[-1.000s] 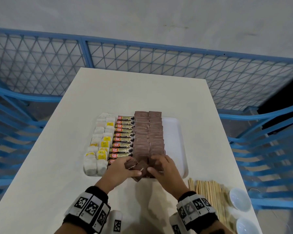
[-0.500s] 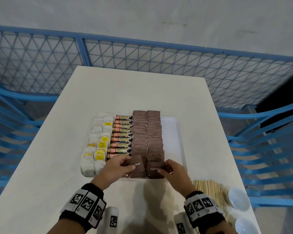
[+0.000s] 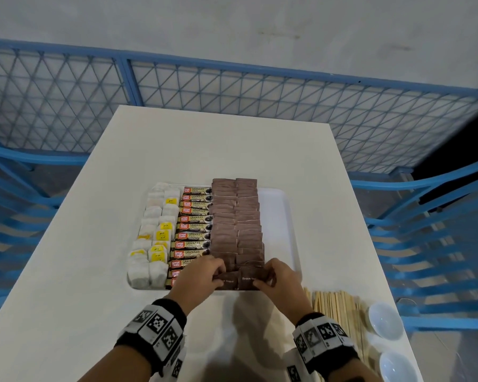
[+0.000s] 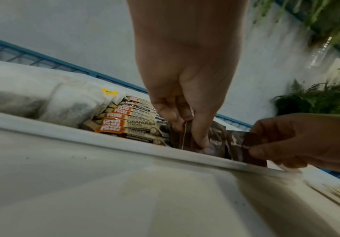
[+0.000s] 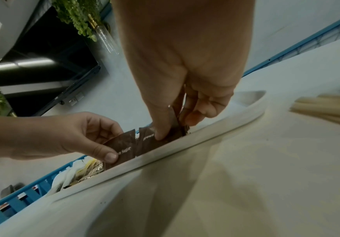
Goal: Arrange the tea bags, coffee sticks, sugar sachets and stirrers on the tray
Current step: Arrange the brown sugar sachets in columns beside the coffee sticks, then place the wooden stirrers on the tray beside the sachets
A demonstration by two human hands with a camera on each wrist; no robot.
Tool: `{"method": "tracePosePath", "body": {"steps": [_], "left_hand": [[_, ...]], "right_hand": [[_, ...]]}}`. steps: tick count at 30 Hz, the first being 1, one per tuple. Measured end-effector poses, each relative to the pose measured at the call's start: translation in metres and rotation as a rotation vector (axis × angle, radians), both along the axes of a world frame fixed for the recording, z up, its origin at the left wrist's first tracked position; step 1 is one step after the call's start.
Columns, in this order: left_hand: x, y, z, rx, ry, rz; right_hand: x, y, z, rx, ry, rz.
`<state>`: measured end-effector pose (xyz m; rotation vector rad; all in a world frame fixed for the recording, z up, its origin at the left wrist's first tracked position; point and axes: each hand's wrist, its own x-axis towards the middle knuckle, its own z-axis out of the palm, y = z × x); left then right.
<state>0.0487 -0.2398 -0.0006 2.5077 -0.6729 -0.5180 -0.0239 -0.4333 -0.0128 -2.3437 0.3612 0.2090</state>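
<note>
On the white tray (image 3: 277, 216) lie tea bags (image 3: 155, 238) at the left, then coffee sticks (image 3: 193, 227), then two columns of brown sugar sachets (image 3: 236, 216). At the tray's near edge my left hand (image 3: 218, 274) (image 4: 183, 129) pinches one brown sugar sachet (image 3: 228, 282) (image 5: 122, 147) between thumb and fingers. My right hand (image 3: 262, 277) (image 5: 175, 127) pinches a second brown sugar sachet (image 3: 249, 281) (image 4: 236, 144) right beside it. Both sachets stand on edge just inside the near rim. Wooden stirrers (image 3: 337, 307) lie in a pile on the table, right of my right wrist.
Two small white bowls (image 3: 385, 321) (image 3: 395, 368) sit at the table's near right corner past the stirrers. The tray's right strip is bare. Blue mesh fencing (image 3: 232, 86) surrounds the white table (image 3: 204, 150).
A second ago both hands were bunched over a few sachets at the tray's near end. They then held two sachets side by side, and have lowered them against the near rim.
</note>
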Motion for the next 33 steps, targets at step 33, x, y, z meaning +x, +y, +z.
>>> {"method": "tracePosePath", "body": {"steps": [33], "left_hand": [[-0.072,-0.078,0.005,-0.027,0.364,-0.343]], "right_hand": [[-0.13,-0.026,-0.023,-0.4,-0.041,-0.552]]}}
